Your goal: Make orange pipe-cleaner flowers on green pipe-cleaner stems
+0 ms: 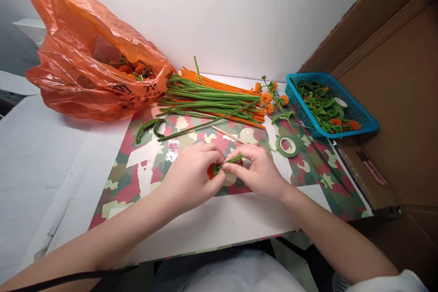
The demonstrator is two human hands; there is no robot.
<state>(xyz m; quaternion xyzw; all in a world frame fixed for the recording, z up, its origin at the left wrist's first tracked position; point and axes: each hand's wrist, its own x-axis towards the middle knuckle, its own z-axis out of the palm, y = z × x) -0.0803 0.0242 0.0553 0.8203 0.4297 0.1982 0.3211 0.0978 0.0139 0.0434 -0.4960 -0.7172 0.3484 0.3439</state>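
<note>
My left hand [195,171] is closed on a small orange pipe-cleaner pumpkin [212,171] with green at its top. The fingers of my right hand [258,171] pinch a short green pipe-cleaner stem [235,159] that meets the pumpkin's green end; the join is partly hidden by my fingertips. Just beyond my hands lies a thin wooden stick [226,134]. A roll of green floral tape [286,146] rests to the right of my right hand. Curled dark green pipe cleaners [148,128] lie beyond my left hand.
Green and orange pipe cleaners [212,98] are heaped at the back. An orange plastic bag [85,73] with orange pieces stands left. A finished sprig [268,98] lies near a blue basket [356,105] of green and orange pieces. Pink-handled cutter [372,169] sits on cardboard at right.
</note>
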